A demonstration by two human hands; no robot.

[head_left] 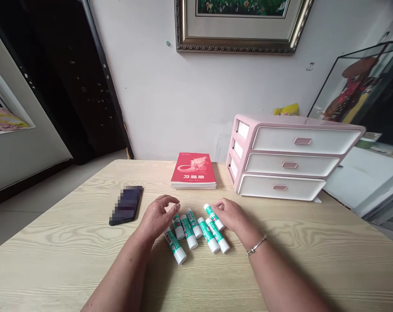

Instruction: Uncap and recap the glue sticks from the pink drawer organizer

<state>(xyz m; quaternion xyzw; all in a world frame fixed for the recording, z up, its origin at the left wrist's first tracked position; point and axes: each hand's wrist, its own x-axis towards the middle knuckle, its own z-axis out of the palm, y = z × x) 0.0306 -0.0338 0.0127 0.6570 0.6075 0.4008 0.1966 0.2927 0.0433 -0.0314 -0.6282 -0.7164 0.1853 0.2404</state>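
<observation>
Several white glue sticks with green labels lie in a loose group on the wooden table (196, 281). My right hand (230, 213) has its fingers closed on the upper right glue stick (214, 217). Just below it, two more lie side by side, one of them the right-hand glue stick (217, 235). My left hand (159, 216) is bent over the left end of the group, with a small gap between thumb and forefinger. Its thumb hides the top of one glue stick (178, 227). Nearest me on the left lies another glue stick (175, 246), slanting below that hand.
A dark phone (126, 206), partly pixelated, rests left of my left hand. Behind the glue sticks is a stack of red books (194, 170). A pink and white drawer unit (290, 160) stands at the back right, against the wall.
</observation>
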